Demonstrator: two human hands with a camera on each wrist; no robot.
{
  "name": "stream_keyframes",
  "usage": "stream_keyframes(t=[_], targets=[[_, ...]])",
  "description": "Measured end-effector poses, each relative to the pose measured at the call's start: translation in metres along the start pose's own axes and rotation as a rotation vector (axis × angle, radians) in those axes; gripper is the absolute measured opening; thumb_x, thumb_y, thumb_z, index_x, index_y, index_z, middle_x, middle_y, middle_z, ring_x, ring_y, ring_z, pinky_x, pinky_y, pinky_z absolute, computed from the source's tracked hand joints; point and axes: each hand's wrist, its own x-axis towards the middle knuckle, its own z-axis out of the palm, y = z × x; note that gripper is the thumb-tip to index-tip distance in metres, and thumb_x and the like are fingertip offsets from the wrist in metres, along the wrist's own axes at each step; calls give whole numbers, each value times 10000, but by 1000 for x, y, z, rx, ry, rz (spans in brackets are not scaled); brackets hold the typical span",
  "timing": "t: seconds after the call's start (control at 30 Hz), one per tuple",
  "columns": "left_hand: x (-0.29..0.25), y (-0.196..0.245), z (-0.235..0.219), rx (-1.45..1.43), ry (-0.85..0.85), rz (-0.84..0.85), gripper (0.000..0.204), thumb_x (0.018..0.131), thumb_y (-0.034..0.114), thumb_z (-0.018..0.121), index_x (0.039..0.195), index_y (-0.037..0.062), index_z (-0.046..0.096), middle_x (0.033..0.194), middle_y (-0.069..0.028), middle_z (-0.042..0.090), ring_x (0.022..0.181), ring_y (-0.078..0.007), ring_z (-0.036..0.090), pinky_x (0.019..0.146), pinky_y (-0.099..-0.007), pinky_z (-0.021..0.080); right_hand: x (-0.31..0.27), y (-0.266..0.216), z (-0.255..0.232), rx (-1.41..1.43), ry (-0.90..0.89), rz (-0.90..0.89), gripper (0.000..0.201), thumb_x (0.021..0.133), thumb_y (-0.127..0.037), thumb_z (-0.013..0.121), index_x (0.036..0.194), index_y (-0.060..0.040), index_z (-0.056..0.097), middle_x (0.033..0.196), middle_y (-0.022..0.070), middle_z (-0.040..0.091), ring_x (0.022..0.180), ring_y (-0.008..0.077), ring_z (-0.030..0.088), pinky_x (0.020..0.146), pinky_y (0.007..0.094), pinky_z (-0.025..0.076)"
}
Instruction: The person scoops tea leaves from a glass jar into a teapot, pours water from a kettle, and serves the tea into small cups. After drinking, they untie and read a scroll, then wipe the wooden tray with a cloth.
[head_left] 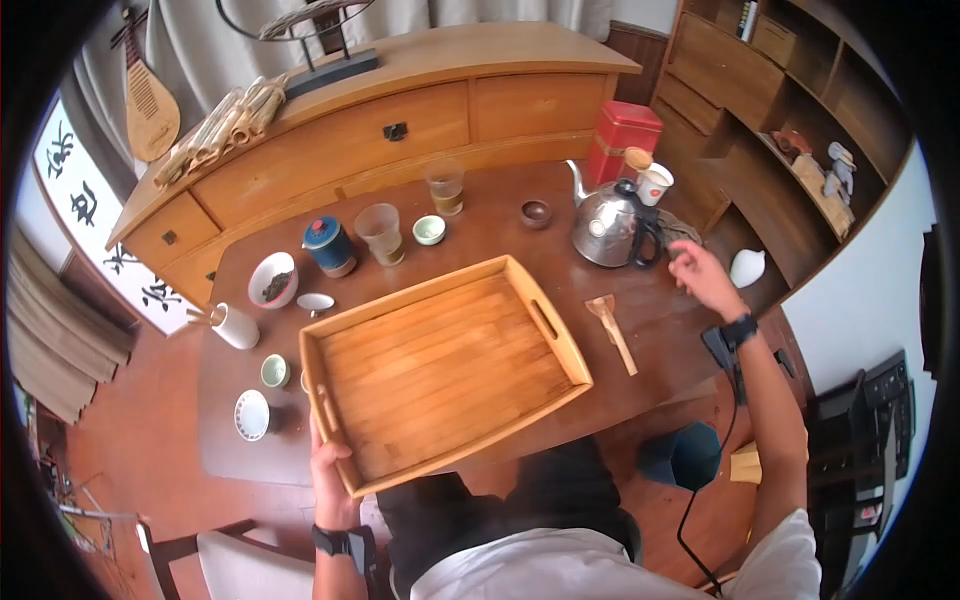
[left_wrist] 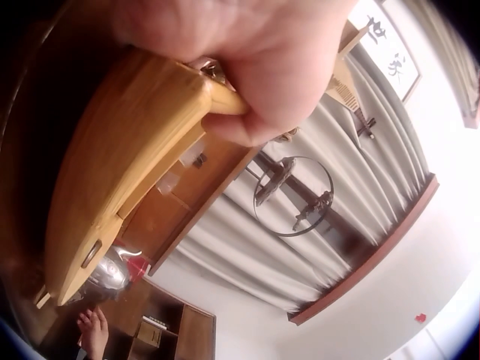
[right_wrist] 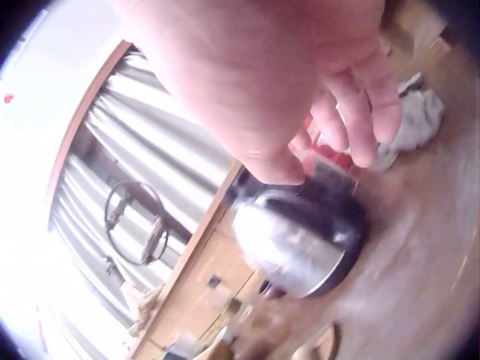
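Note:
A wooden serving tray (head_left: 450, 370) is held tilted over the front of the table, with nothing in it. My left hand (head_left: 330, 470) grips its left end near the front corner; in the left wrist view the thumb wraps over the tray edge (left_wrist: 135, 135). On the right, my right hand (head_left: 708, 282) hovers beside the handle of a steel kettle (head_left: 605, 230), fingers loosely bent around nothing. Behind that hand lies a crumpled grey cloth (head_left: 684, 228), which the right wrist view shows past the fingertips (right_wrist: 386, 124). A wooden tea tool (head_left: 612, 335) lies between tray and kettle.
Behind the tray stand a blue teapot (head_left: 328, 246), a glass pitcher (head_left: 379, 232) and small cups. To its left are a bowl of tea leaves (head_left: 273, 280) and a white tool holder (head_left: 238, 327). A red tin (head_left: 625, 140) stands behind the kettle; a teal bin (head_left: 680, 455) sits below the table.

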Motion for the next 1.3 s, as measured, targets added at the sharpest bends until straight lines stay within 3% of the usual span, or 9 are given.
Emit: stream_keyframes(t=[0.17,0.27,0.4,0.53,0.6,0.87,0.97,1.13,1.3], targets=[[19,-10,5,6,-70,-9,914,610,24,473,1507,99,315,1435,-125,421,1350,-280,400,1153,-361,322,-62,-45,81,-19,-260,-62,473,924,-192,675,1341,-45,509,850,24,636,727,90,596,648,270,497],[28,-12,4,43,-99,-13,879,643,-13,444,1508,69,315,1449,-123,415,1356,-268,396,1129,-339,333,-74,-59,119,-55,-343,-90,629,910,-251,691,1424,-23,408,891,92,659,745,183,628,688,330,510],[37,-8,-7,294,-27,-78,706,707,-31,461,1411,28,455,1297,-106,509,1168,-198,503,983,-286,417,-78,-70,142,-82,-376,-88,649,912,-179,653,1449,3,337,889,120,639,723,197,613,672,328,500],[38,-2,-2,478,15,-98,560,763,-40,505,1322,-4,517,1159,-63,544,1018,-149,526,886,-254,438,-80,-72,144,-160,-357,-127,621,902,-88,618,1439,35,331,853,96,601,671,154,574,622,305,481],[46,-10,-5,400,22,-88,526,778,-64,498,1301,-11,511,1165,-76,573,1069,-169,552,932,-274,442,-79,-63,140,-151,-363,-84,642,878,-120,637,1424,37,339,863,151,636,713,228,625,664,352,501],[48,-6,13,391,-41,40,578,797,-71,478,1370,-37,417,1328,-139,541,1248,-206,507,1047,-309,389,-83,-62,133,-151,-411,-65,661,904,-39,618,1455,52,264,832,64,572,626,95,570,504,251,474],[47,-8,3,436,-34,69,581,807,-74,472,1383,-50,397,1345,-151,532,1285,-218,487,1081,-322,365,-80,-86,129,-191,-431,33,592,886,-137,655,1377,76,400,796,129,661,654,196,648,594,337,503],[39,-10,-25,459,-54,162,566,840,-82,458,1399,-58,376,1370,-187,508,1317,-272,475,1105,-381,364,-47,-136,114,-513,-329,-178,444,876,-267,686,1217,0,590,785,136,684,715,279,673,643,378,506],[8,-27,-55,462,123,349,261,843,-106,407,1027,-22,572,923,-78,643,818,-156,608,744,-277,489,22,-179,141,-386,-289,-403,545,872,-269,695,1319,-23,505,972,147,626,825,267,625,737,374,515]])
